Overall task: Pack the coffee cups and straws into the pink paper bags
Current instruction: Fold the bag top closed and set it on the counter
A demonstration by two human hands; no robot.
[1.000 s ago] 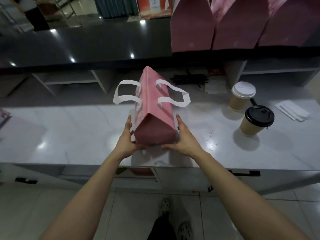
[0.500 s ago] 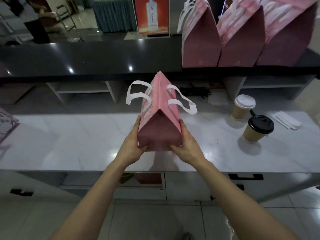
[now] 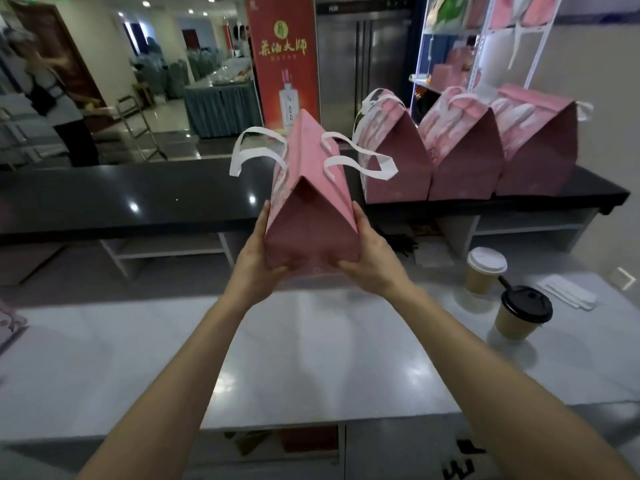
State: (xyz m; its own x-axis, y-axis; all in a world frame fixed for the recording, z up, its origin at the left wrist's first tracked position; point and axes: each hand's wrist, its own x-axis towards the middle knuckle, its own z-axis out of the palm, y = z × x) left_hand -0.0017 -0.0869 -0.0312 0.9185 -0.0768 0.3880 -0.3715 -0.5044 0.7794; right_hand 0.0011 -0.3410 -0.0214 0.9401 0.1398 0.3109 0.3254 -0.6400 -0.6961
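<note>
Pink paper bag [image 3: 311, 216], folded shut, white handles [image 3: 360, 161]

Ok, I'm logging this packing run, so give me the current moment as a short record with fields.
held item: pink paper bag, closed at the top, white handles
left hand: grips the bag's left lower side
right hand: grips the bag's right lower side
finished bags: three pink bags on the black counter
unpacked: white-lid cup, black-lid cup
surface: white worktop
</note>
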